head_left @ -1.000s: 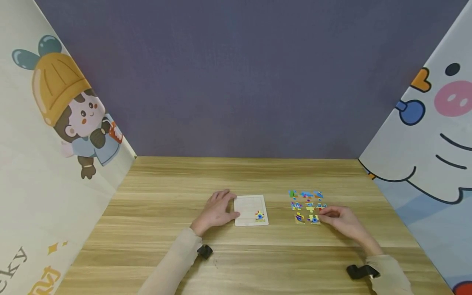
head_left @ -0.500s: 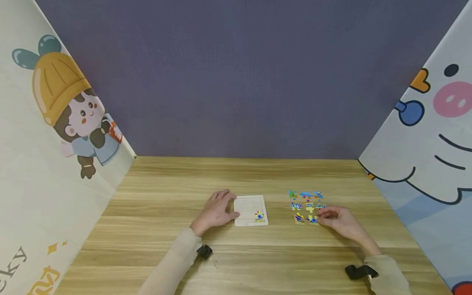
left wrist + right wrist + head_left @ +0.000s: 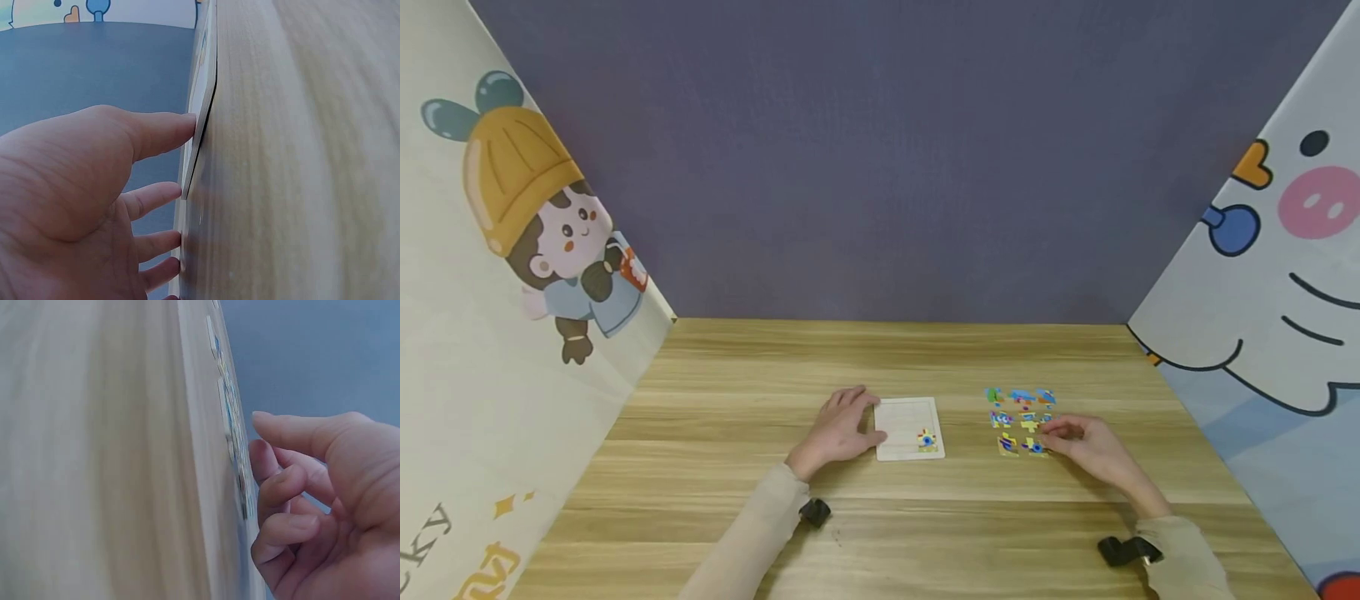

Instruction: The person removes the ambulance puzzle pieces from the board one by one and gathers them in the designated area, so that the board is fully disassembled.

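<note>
A flat white puzzle board (image 3: 897, 421) lies in the middle of the table, with one yellow-and-blue puzzle piece (image 3: 927, 440) at its lower right corner. My left hand (image 3: 837, 427) rests beside its left edge, fingers spread. In the left wrist view the thumb (image 3: 165, 132) touches the rim. Loose jigsaw pieces (image 3: 1008, 445) lie in rows to the right of the board. Over the right side of these rows is my right hand (image 3: 1090, 446), partly covering a piece. In the right wrist view its thumb (image 3: 294, 430) and forefinger are close together, with nothing visible between them.
The wooden table (image 3: 760, 358) meets a dark blue back panel (image 3: 880, 167). Cartoon-printed panels stand at the left (image 3: 490, 392) and right (image 3: 1247, 333). Black straps with cameras sit on both wrists.
My right hand has drifted slightly left over the loose pieces. My left hand and the board stay in place.
</note>
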A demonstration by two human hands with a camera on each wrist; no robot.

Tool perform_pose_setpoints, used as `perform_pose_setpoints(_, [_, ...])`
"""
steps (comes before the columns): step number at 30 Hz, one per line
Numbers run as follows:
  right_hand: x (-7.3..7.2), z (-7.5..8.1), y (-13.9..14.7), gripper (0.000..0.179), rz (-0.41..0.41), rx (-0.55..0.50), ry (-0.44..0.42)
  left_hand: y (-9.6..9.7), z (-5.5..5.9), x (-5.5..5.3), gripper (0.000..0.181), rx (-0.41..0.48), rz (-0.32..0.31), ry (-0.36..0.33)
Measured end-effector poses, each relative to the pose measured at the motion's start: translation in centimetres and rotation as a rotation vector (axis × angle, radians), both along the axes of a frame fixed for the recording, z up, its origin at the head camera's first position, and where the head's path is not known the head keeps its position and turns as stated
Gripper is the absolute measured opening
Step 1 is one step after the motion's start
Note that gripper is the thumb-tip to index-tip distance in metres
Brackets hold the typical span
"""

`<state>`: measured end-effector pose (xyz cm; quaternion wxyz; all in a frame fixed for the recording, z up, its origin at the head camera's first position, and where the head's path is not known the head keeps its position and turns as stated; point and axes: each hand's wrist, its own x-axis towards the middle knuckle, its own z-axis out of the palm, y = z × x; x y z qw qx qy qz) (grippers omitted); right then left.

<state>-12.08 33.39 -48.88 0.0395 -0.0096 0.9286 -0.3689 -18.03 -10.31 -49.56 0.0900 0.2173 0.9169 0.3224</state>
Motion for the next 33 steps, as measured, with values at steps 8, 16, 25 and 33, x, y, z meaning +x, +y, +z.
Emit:
perform_pose_setpoints(8, [-0.8,0.4,-1.8,0.024,0.030,-0.022,0.031,0.0,-0.2,0.0,0.062,-0.014,-0.004,0.002])
perform_pose_setpoints(16, [-1.4,0.8,-4.3,0.021,0.075,-0.072,0.035,0.0,0.0,0.0,0.066,-0.029,0.001,0.001])
perform_pose_setpoints(25, [-2.2,1.4,-6.9,0.025,0.123,-0.128,0.008,0.0,0.2,0.1,0.070,-0.030,0.005,-0.006])
perform_pose_setpoints(33, [-2.8,1.4,-9.5,0.026,0.173,-0.130,0.010,0.0,0.2,0.2,0.074,-0.045,0.000,-0.009])
